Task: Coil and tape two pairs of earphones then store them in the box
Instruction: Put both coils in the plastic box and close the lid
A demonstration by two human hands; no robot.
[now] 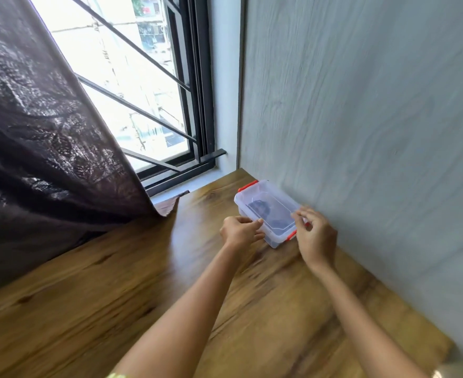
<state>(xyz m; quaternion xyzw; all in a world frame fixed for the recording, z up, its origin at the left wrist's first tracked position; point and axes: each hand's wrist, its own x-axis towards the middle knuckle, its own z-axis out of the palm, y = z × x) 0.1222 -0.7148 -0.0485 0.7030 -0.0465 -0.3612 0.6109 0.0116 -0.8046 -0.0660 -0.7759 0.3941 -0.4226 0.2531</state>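
On the wooden table (115, 282) beside the wall, a clear box (279, 237) holding dark earphones (260, 210) seems mid-closing, left hand (238, 230) and right hand (316, 236) pinching its near edges; snapping the red latches (248, 186) probably comes next.

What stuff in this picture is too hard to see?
All in the head view:
1. The dark shapes inside the clear plastic box with red clips: the cloudy plastic blurs them, so they cannot be identified or counted.
2. The box's near right corner: covered by the right hand.
3. Whether the left hand and the right hand pinch the box or only touch it: motion blur.
4. A yellow-green scrap: cut off by the bottom edge.
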